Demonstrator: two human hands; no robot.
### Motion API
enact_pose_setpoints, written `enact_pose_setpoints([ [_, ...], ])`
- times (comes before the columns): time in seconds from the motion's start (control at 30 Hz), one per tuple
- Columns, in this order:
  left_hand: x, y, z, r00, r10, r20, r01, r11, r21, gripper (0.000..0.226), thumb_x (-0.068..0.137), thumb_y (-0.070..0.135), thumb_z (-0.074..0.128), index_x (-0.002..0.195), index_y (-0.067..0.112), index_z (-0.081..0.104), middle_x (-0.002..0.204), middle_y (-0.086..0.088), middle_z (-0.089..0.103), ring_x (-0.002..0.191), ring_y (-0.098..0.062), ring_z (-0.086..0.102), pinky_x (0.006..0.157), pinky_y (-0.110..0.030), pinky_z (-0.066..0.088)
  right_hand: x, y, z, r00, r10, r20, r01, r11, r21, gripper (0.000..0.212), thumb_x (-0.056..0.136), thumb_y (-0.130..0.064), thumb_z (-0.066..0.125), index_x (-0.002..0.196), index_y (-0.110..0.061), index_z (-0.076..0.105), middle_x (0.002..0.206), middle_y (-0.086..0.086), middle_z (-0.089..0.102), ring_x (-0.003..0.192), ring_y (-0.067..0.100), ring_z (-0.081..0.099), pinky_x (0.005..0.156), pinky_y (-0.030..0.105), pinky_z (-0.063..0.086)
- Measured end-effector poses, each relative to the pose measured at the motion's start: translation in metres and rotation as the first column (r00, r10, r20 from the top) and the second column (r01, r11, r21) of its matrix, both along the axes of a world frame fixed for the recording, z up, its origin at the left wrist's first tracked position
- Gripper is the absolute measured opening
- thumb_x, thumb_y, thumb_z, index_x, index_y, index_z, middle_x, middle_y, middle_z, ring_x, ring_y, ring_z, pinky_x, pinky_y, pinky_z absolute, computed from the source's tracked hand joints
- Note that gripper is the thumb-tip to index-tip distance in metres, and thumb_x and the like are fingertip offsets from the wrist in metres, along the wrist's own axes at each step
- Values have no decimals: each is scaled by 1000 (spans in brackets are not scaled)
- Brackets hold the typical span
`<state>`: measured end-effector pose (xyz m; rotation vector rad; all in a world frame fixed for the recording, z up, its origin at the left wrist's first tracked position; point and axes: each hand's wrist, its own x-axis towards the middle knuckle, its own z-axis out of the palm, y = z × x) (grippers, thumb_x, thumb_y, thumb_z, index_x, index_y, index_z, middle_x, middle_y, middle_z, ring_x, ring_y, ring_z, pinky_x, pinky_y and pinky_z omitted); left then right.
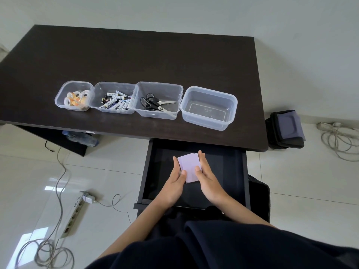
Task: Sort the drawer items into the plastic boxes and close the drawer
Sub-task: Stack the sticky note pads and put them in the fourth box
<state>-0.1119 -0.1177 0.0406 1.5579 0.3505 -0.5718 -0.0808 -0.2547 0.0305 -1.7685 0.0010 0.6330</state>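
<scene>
A small stack of pale purple cards (189, 166) sits between both hands above the open black drawer (229, 171). My left hand (177, 177) holds the stack's left edge, thumb on top. My right hand (206, 175) holds its right edge, with its thumb on the stack. Several clear plastic boxes stand in a row on the dark desk (136, 61): one with tape rolls (74, 96), one with batteries (114, 100), one with scissors (158, 100), and an empty one (208, 107) at the right.
A power strip (74, 212) and loose cables (46, 251) lie on the tiled floor at left. A black case (285, 129) and coiled cord (338, 138) lie at right. A water bottle (81, 137) lies under the desk.
</scene>
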Motion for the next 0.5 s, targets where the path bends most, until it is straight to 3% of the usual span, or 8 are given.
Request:
enact_pose_setpoints([
  [0.27, 0, 2, 0, 998, 55, -39, -57, 997, -54, 60, 102, 36, 29, 148, 35, -9, 155, 7, 29, 139, -11, 34, 119, -40, 25, 0, 0, -11, 1000, 18, 8, -17, 996, -89, 55, 101, -34, 36, 149, -33, 11, 159, -10, -8, 147, 15, -8, 121, 48, 2],
  [0.4, 1, 2, 2, 993, 101, -60, -106, 991, -82, 54, 104, 29, 26, 149, 35, -2, 153, 5, 33, 135, -12, 39, 108, -25, 35, 0, 0, -6, 1000, 5, 8, -4, 999, -44, 48, 93, -46, 44, 138, -54, 27, 158, -15, -3, 148, 16, 5, 119, 48, 16],
  [0.43, 1, 1, 3, 992, 108, -61, -114, 989, -90, 53, 104, 28, 26, 149, 34, -1, 152, 3, 34, 134, -13, 40, 102, -21, 37, 0, 0, -4, 1000, -7, 11, 7, 1000, -22, 46, 93, -45, 46, 136, -53, 32, 158, -15, 0, 147, 14, 8, 119, 42, 22],
  [0.5, 2, 0, 3, 990, 124, -62, -130, 986, -101, 53, 104, 26, 26, 150, 33, 1, 152, 0, 35, 130, -12, 43, 97, -18, 39, 0, -2, -1, 999, -30, 23, 30, 999, 20, 47, 96, -30, 51, 141, -33, 38, 159, -9, 5, 145, 6, 11, 109, 16, 30],
])
